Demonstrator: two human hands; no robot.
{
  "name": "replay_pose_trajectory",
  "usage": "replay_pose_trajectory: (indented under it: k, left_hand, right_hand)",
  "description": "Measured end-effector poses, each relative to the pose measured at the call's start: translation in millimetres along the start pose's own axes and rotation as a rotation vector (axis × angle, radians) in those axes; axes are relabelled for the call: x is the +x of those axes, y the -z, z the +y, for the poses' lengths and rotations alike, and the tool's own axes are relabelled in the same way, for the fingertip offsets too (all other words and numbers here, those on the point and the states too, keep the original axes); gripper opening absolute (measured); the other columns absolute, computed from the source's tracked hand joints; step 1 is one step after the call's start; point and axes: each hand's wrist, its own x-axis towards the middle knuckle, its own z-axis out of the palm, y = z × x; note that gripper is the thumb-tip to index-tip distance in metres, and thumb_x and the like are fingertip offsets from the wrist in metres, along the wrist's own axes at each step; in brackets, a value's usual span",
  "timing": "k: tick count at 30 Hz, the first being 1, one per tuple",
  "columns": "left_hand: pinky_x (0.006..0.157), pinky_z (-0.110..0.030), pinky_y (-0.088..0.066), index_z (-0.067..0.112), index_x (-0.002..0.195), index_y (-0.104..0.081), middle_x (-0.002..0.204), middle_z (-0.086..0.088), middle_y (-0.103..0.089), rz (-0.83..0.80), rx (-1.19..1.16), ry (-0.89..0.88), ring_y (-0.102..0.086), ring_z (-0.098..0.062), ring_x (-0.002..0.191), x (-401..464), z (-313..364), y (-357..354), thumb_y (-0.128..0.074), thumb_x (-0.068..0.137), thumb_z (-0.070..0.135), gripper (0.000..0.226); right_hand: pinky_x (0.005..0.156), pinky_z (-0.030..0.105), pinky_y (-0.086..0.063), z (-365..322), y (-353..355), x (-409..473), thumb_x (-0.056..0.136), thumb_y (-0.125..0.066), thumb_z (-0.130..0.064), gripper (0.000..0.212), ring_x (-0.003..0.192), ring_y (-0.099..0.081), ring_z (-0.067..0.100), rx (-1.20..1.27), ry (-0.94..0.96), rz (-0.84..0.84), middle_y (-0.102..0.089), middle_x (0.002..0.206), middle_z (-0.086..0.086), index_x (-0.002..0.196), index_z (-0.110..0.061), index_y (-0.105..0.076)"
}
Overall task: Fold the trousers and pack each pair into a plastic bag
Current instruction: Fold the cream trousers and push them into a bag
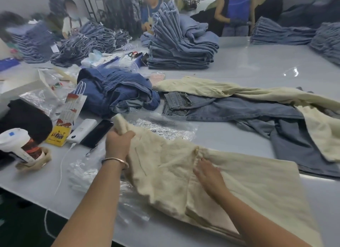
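Observation:
A pair of cream trousers lies across the near edge of the white table, its legs running to the right. My left hand grips the bunched waistband end and lifts it off the table. My right hand lies flat on the cloth near the crotch seam, fingers straight. Clear plastic bags lie beyond the waistband, and more plastic lies under and left of my left forearm. Further back lie light blue jeans and another cream pair.
A crumpled dark blue pair sits left of centre. A phone, power bank, paper bag and cup crowd the left. Tall stacks of folded jeans stand behind. Other people work at the far side.

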Motion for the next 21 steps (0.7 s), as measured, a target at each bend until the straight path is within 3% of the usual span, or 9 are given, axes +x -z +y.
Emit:
replay_pose_trajectory:
  k: [2,4,6,9,12,14,17,19,21]
  left_hand:
    - [0.053,-0.006,-0.042,0.023,0.094,-0.057,0.081,0.007,-0.058,-0.119,-0.046,-0.187,-0.059,0.003,0.067,-45,35,-25,-0.069,0.078,0.003,0.028]
    - [0.055,-0.015,-0.049,0.023,0.091,-0.055,0.082,0.0,-0.059,-0.302,-0.075,-0.367,-0.058,-0.004,0.065,-92,61,-54,-0.067,0.077,-0.004,0.033]
    - [0.063,-0.022,-0.047,0.017,0.101,-0.055,0.086,-0.002,-0.058,-0.459,-0.008,-0.624,-0.056,-0.016,0.073,-137,73,-87,-0.065,0.074,-0.008,0.038]
    - [0.083,-0.03,-0.05,0.012,0.126,-0.05,0.103,-0.002,-0.056,-0.88,0.131,-0.773,-0.056,-0.017,0.091,-201,66,-133,-0.068,0.072,-0.003,0.06]
    - [0.09,-0.017,-0.044,0.012,0.122,-0.052,0.111,-0.005,-0.059,-1.238,0.182,-0.749,-0.055,-0.01,0.097,-244,43,-165,-0.074,0.069,0.002,0.058]
    - [0.09,-0.016,-0.043,0.015,0.111,-0.061,0.108,0.0,-0.064,-1.18,0.208,-0.776,-0.056,-0.007,0.097,-249,27,-178,-0.073,0.075,0.015,0.038]
    - [0.092,-0.039,-0.046,0.019,0.102,-0.067,0.107,0.003,-0.065,-0.67,0.422,-0.932,-0.057,-0.019,0.103,-225,-1,-193,-0.063,0.082,0.027,0.022]
    - [0.105,-0.041,-0.037,0.027,0.121,-0.059,0.134,0.006,-0.053,-0.47,0.795,-0.806,-0.045,-0.02,0.125,-200,-19,-195,-0.05,0.088,0.039,0.036]
    - [0.115,-0.039,-0.021,0.037,0.14,-0.038,0.153,0.011,-0.03,-0.507,1.088,-0.605,-0.023,-0.015,0.141,-176,-41,-194,-0.035,0.096,0.048,0.046]
  right_hand:
    - [0.11,0.042,-0.031,-20,37,-3,0.099,-0.039,-0.047,0.051,0.131,-0.045,0.024,0.679,-0.179,-0.068,-0.048,0.142,0.011,0.137,-0.015,-0.047]
    - [0.102,0.055,-0.04,-23,79,-8,0.086,-0.036,-0.068,0.071,0.121,-0.055,0.033,1.177,-0.224,-0.185,-0.055,0.133,0.019,0.134,-0.016,-0.045]
    - [0.099,0.066,-0.038,-9,126,-14,0.076,-0.045,-0.076,0.09,0.121,-0.054,0.042,1.425,-0.143,-0.284,-0.053,0.133,0.026,0.139,-0.011,-0.04]
    - [0.092,0.05,-0.048,21,175,-37,0.082,-0.061,-0.06,0.075,0.112,-0.059,0.037,1.355,-0.061,-0.348,-0.06,0.124,0.022,0.132,-0.004,-0.053]
    - [0.063,0.036,-0.052,66,177,-54,0.076,-0.075,-0.013,0.033,0.071,-0.065,0.03,0.841,-0.324,-0.01,-0.068,0.084,0.021,0.099,0.009,-0.068]
    - [0.067,0.046,-0.058,92,176,-66,0.074,-0.067,0.009,0.021,0.072,-0.069,0.033,0.748,-0.351,0.144,-0.071,0.083,0.022,0.094,0.005,-0.07]
    - [0.072,0.046,-0.058,130,185,-88,0.073,-0.069,0.009,0.028,0.079,-0.072,0.032,0.823,-0.359,0.245,-0.074,0.085,0.012,0.093,-0.01,-0.071]
    - [0.071,0.042,-0.058,153,188,-103,0.074,-0.071,0.006,0.028,0.078,-0.072,0.029,0.842,-0.394,0.307,-0.075,0.084,0.008,0.093,-0.014,-0.07]
    - [0.077,0.044,-0.057,167,182,-114,0.073,-0.071,0.004,0.027,0.082,-0.07,0.028,0.757,-0.449,0.308,-0.074,0.087,0.008,0.093,-0.015,-0.069]
